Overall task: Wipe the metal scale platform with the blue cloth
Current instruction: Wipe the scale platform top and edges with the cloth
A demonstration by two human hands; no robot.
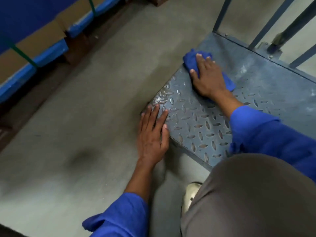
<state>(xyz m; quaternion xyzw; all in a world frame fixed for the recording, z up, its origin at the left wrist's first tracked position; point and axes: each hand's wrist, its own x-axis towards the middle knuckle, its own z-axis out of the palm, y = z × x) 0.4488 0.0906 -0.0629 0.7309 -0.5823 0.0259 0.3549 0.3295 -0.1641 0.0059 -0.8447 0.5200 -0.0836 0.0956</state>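
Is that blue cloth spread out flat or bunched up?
Bunched up: the cloth lies in thick folds under the right hand, which presses it onto the platform.

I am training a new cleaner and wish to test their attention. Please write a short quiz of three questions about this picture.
1. True or false: the right hand presses the crumpled blue cloth with straight fingers onto the grey diamond-pattern metal scale platform.
2. Where does the left hand rest? A) on the platform's near corner; B) on a cardboard box; C) on the cloth.
3. Fill the gap: both sleeves are ____ in colour.
Key: 1 true; 2 A; 3 blue.
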